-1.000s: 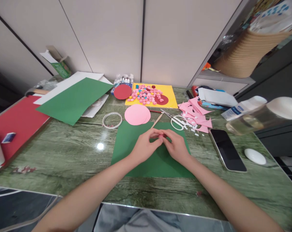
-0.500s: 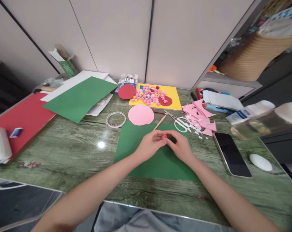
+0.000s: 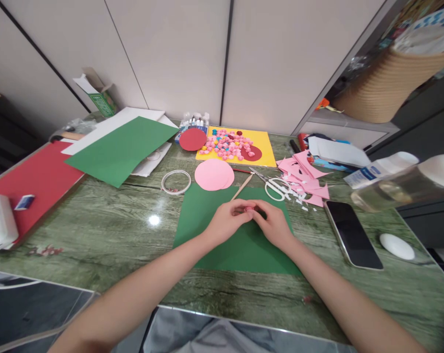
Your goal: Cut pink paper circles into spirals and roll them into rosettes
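Between the fingertips of both hands is a small pink rolled-paper piece (image 3: 248,209), mostly hidden by the fingers. My left hand (image 3: 231,219) pinches it from the left, and my right hand (image 3: 273,221) closes on it from the right. Both hands are above a green paper sheet (image 3: 222,260) lying on the table. Just beyond them lie pink paper circles (image 3: 213,174), a thin pointed wooden stick (image 3: 243,186) and white-handled scissors (image 3: 276,189). Farther back, many small pink, blue, yellow and red rolled pieces (image 3: 229,144) rest on a yellow sheet (image 3: 264,144).
Pink paper scraps (image 3: 304,179) are heaped right of the scissors. A phone (image 3: 352,234), a white mouse (image 3: 397,246) and a bottle (image 3: 387,191) occupy the right side. A tape roll (image 3: 176,182), green sheet (image 3: 122,147) and red sheet (image 3: 38,181) lie to the left.
The fingers have shifted very slightly around the pink paper piece. Everything else stays where it was.
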A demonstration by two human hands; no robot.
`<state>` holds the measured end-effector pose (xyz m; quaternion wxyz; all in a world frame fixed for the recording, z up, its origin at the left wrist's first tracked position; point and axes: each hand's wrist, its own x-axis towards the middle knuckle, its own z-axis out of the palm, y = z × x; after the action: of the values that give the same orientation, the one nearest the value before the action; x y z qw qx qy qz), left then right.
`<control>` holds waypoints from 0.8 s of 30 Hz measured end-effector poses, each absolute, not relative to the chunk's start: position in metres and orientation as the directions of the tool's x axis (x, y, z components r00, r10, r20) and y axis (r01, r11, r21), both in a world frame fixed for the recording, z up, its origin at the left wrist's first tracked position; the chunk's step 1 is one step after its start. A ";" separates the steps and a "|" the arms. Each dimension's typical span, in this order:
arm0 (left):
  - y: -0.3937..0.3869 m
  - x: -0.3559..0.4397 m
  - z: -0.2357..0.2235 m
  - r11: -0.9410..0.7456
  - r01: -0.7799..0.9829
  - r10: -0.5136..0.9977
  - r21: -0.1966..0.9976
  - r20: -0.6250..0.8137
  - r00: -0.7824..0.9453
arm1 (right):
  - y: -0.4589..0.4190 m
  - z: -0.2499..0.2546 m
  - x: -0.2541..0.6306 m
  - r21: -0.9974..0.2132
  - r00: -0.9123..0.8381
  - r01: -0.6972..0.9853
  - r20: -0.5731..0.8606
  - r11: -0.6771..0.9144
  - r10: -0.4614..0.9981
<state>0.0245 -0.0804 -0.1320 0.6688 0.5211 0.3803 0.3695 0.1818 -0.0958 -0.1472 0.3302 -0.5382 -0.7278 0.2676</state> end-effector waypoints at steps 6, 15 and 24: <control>-0.082 0.024 -0.129 0.165 -0.103 0.885 0.981 -0.101 0.455 | -0.096 -0.147 0.181 -0.738 -0.153 0.608 0.251 0.291 0.956; -0.086 0.025 -0.127 0.116 -0.096 0.890 0.989 -0.060 0.453 | -0.095 -0.148 0.180 -0.770 -0.121 0.573 0.259 0.280 0.958; -0.084 0.026 -0.129 0.388 -0.330 0.884 0.860 -0.246 0.397 | -0.091 -0.157 0.185 -0.799 -0.125 0.547 0.219 0.252 0.968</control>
<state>0.0260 -0.0836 -0.1289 0.7470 0.3750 0.3689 0.4064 0.1849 -0.0905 -0.1570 0.3762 -0.5440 -0.6959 0.2798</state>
